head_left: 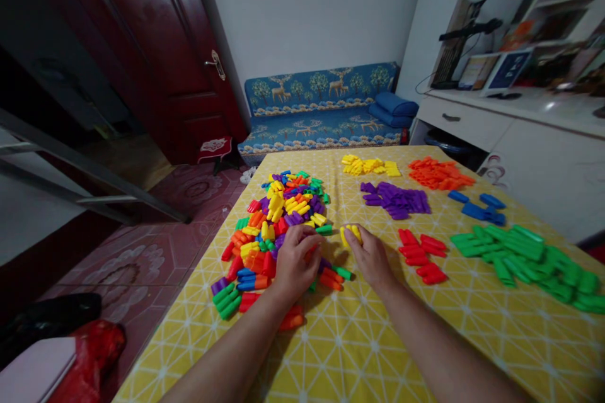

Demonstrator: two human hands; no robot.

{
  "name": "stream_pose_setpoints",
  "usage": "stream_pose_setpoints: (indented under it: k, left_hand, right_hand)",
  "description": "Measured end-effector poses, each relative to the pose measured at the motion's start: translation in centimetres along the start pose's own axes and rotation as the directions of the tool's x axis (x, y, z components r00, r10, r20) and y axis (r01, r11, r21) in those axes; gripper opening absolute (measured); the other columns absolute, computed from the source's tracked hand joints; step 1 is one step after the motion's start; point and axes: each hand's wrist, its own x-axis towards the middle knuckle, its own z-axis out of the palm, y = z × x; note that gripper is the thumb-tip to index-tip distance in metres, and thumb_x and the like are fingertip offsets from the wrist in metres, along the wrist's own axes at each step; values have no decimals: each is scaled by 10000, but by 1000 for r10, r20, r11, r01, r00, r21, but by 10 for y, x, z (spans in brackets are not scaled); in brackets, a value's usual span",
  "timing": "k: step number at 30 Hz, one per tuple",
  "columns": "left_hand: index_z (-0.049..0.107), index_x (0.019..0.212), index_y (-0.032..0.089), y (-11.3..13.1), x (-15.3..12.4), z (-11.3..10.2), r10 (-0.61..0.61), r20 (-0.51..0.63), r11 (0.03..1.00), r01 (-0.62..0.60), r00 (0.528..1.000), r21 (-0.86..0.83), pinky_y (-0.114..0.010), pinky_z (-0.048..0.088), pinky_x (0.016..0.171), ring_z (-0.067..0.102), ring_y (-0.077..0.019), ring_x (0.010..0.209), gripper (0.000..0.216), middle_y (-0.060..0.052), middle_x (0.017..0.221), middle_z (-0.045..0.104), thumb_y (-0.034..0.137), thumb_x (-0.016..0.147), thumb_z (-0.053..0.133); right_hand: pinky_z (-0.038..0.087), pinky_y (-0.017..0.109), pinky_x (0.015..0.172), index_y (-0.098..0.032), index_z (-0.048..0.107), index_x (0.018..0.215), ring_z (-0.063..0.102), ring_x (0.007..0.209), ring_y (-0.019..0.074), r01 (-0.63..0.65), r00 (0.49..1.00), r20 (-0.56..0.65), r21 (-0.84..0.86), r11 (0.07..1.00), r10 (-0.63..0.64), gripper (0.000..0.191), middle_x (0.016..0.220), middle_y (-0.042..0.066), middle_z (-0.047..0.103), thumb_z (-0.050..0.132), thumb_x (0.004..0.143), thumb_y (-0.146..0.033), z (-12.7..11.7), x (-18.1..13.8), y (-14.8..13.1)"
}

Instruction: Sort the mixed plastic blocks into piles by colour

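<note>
Forearms [236, 352] nearest, angling in over a yellow tablecloth [340, 359] printed with white lines. Floor to the left: red bag [101, 349] near the table. Farther off, a metal frame [135, 198], a dark red door [184, 69], a small stool [215, 147]. Blue sofa [307, 129] with a deer pattern stands beyond the far table edge; white cabinet [543, 167] to the right.

Sorted colours on the right half of the table: red pile [416, 255] just beside the right hand [373, 257], green pile [524, 245] farther right, blue pieces [482, 212] behind the green, then purple pile [397, 198], orange pile [437, 173] and, at the far side, yellow pile [363, 165]. Loose orange pieces [331, 278] and a green piece [343, 272] lie between the wrists.

Mixed heap [276, 206] covers the left half, many colours jumbled. Left hand [297, 258] rests over its near right side, fingers curled, hiding part of it; cannot tell whether anything is gripped. Right hand grasps yellow pieces [352, 234] between thumb and fingers, at its fingertips, just right of the heap and apart from the yellow pile.
</note>
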Motion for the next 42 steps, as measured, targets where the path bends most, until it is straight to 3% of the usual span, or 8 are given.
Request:
stream_pose_setpoints:
  k: [5,10,14,19,26,32,36,42]
  left_hand:
    - [684,980,204,2,0,0,13,95,999,-16,995,27,-379,491,857,575,-224,985,228,-82,1035,639,100,821,558]
    - [682,962,208,3,2,-1,11,133,999,-16,991,35,-376,485,846,584,-221,961,201,-80,1023,656,113,824,571]
    - [683,967,212,3,3,-1,6,146,1000,-9,989,19,-371,484,820,588,-221,948,181,-84,1019,653,142,848,565]
    - [677,965,208,3,4,-1,-4,157,1000,4,988,2,-364,482,810,587,-216,947,175,-82,1008,655,137,853,562]
    - [674,945,202,4,4,-1,-30,174,1000,29,984,10,-368,473,806,585,-216,952,160,-86,1011,660,148,872,543]
    - [675,932,193,4,4,0,-19,173,1000,16,985,16,-354,466,801,585,-206,934,150,-73,986,665,140,867,551]
    - [679,928,191,3,4,1,-11,173,1000,7,985,24,-351,469,807,585,-205,932,142,-70,982,665,153,874,553]
    - [691,917,192,2,3,2,-2,159,1000,-2,987,28,-351,473,807,587,-206,918,157,-73,960,666,153,877,544]
  right_hand:
    - [516,328,776,-258,620,1013,656,897,212,24,997,-80,124,992,-14,222,984,43,705,538,873,-411,3,-3,0]
    - [496,265,521,-207,616,1041,632,626,168,-156,985,-5,366,917,170,348,802,26,676,599,805,-463,-6,18,1]
    - [418,176,431,-183,603,1052,618,555,114,-268,959,39,445,855,281,335,800,15,667,668,755,-324,-23,75,1]
    - [449,196,439,-158,563,865,613,535,123,-508,834,98,522,685,544,188,720,26,631,691,729,-137,-30,170,9]
    - [495,227,529,-139,539,899,602,621,114,-511,772,-18,577,637,635,126,785,32,568,589,796,-86,-27,241,25]
    - [509,208,617,-202,562,1062,634,795,117,-258,882,-154,632,731,445,381,965,18,632,652,700,-125,-8,208,18]
    - [504,232,626,-188,634,992,646,811,147,-215,977,107,490,845,186,313,973,39,680,683,683,-190,25,160,-3]
    - [504,320,849,-192,639,1199,643,934,191,189,935,310,-31,982,-170,436,1142,91,657,686,769,-250,66,114,-48]
